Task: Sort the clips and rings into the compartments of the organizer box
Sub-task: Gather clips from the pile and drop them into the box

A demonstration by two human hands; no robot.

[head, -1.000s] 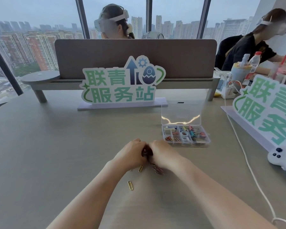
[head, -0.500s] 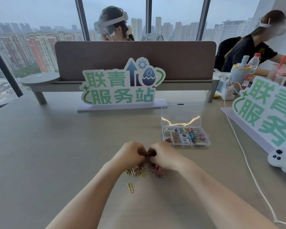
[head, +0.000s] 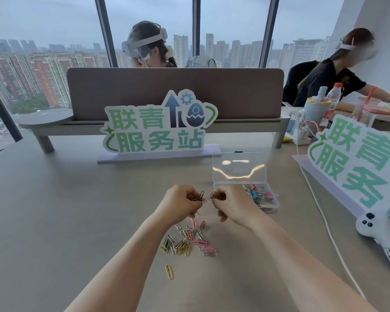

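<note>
My left hand (head: 180,204) and my right hand (head: 231,204) are raised just above the table, side by side, each gripping a bunch of dark brown paper clips (head: 199,197) that stick out between them. Below them a loose pile of yellow, pink and silver paper clips (head: 188,240) lies on the table, and a single yellow clip (head: 169,271) lies nearer to me. The clear organizer box (head: 271,204) sits right of my right hand with its lid (head: 239,167) standing open; coloured binder clips show in its compartments, the left part hidden by my hand.
A green-lettered sign (head: 158,124) stands behind the box, and a second sign (head: 356,167) stands at the right. A white cable (head: 320,212) runs down the table's right side past a white controller (head: 374,226). Two people with headsets sit beyond the divider (head: 173,93).
My hands have risen and drawn slightly apart, pulling the dark clips into two bunches. The coloured clips that were under them now lie uncovered on the table.
</note>
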